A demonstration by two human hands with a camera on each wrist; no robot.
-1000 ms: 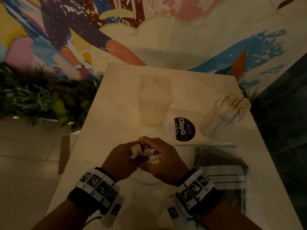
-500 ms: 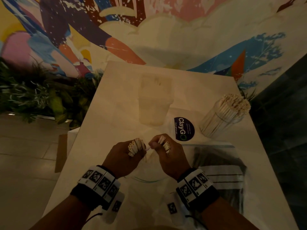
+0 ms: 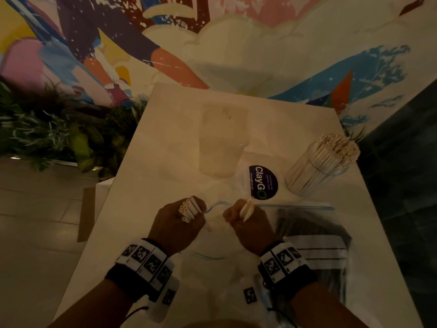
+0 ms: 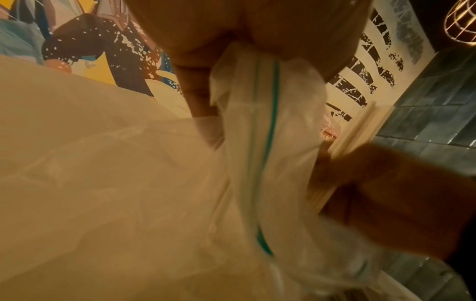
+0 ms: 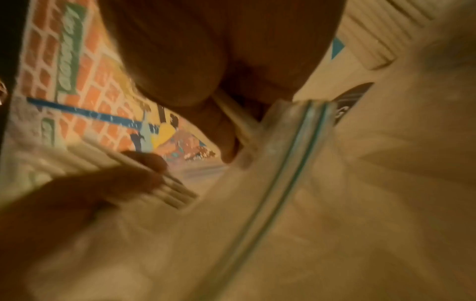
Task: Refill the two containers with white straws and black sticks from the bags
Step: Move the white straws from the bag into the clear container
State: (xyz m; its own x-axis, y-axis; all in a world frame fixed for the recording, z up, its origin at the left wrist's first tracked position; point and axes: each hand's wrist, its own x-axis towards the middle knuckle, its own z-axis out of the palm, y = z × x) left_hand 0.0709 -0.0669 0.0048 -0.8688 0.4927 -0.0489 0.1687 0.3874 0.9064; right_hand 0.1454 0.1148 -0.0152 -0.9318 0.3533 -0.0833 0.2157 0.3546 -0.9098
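The left hand [image 3: 176,222] is gripping a bunch of white straws [image 3: 188,207] and pinching one lip of the clear bag [image 3: 214,207], while the right hand [image 3: 248,223] is clutching a few more straws [image 3: 247,207] and pinching the other lip. Both fists are working double duty, so a straw could be slipping out, or the bag's lip slipping from the pinch. The empty container [image 3: 222,147] is standing beyond the hands; the full one [image 3: 319,169] is off right, near the bag of black sticks [image 3: 314,230].
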